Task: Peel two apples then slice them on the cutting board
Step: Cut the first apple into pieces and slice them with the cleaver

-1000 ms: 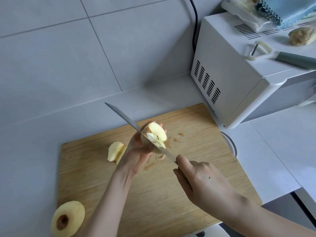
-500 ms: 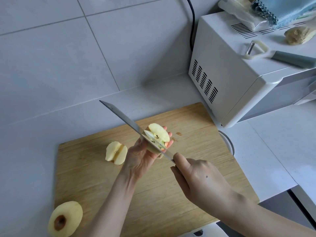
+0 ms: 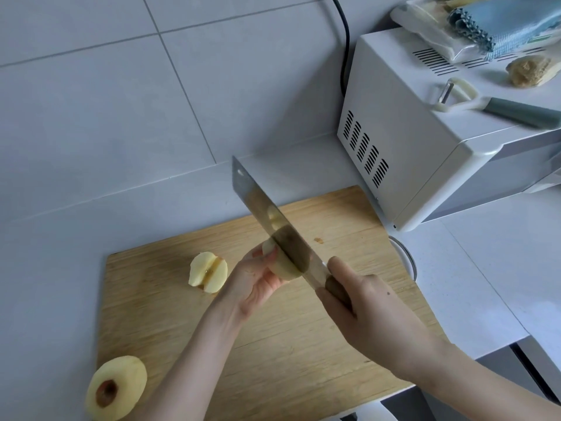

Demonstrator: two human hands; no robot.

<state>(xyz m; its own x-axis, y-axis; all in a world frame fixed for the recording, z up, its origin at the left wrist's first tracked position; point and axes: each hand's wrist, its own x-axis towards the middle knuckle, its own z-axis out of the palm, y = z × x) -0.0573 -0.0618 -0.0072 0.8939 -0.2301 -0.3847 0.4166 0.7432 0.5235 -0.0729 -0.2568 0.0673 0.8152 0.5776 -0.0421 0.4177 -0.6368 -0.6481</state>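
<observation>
**Apple piece in hand, cleaver blade against it**

Left hand (image 3: 258,284) curls its fingers round a pale peeled apple piece (image 3: 283,267), held over the rectangular wooden cutting board (image 3: 303,344). Right hand (image 3: 367,311) grips the brown handle of a broad steel cleaver (image 3: 258,205), whose blade lies against the held piece and covers most of it. Just left of the grip, two cut apple wedges (image 3: 208,272) rest on the board, touching. Further left and nearer the person, a whole peeled apple (image 3: 117,387) sits at the board's corner.

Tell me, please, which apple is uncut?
The whole peeled apple at the board's near-left corner; the mid-board piece and the chunk in the left hand are cut.
</observation>
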